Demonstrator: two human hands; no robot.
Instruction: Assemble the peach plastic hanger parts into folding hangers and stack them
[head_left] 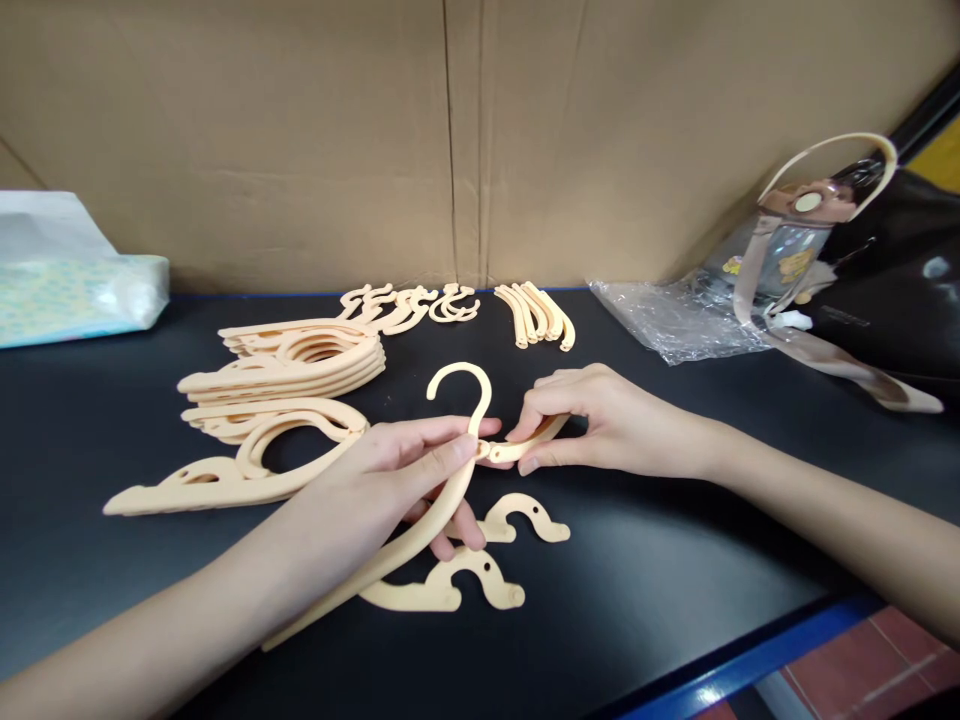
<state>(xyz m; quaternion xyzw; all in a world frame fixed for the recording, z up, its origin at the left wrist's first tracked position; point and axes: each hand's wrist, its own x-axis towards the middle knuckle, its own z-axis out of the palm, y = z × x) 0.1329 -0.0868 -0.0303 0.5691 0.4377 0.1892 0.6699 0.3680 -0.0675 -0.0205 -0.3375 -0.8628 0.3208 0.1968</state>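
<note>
My left hand (412,475) is closed on a cream plastic clothes hanger (427,530), pinching it at the joint below its hook (474,385). One long arm of the hanger slants down to the lower left. Between the thumb and fingers of my right hand (577,415) is a curved cream hanger arm (517,450). Its end meets the hanger's joint; whether the two are fastened, I cannot tell. Under my left hand, two loose hanger pieces with notched curves, a nearer one (450,590) and a farther one (525,510), lie on the black table (637,600).
Stacked folded hangers (285,375) lie at the left. Loose hooks (409,308) and several curved arms (532,312) lie at the back, before a cardboard wall (300,150). At the right are a plastic bag (675,320), a bottle (795,250) and a black bag (900,290). A tissue pack (82,290) sits far left.
</note>
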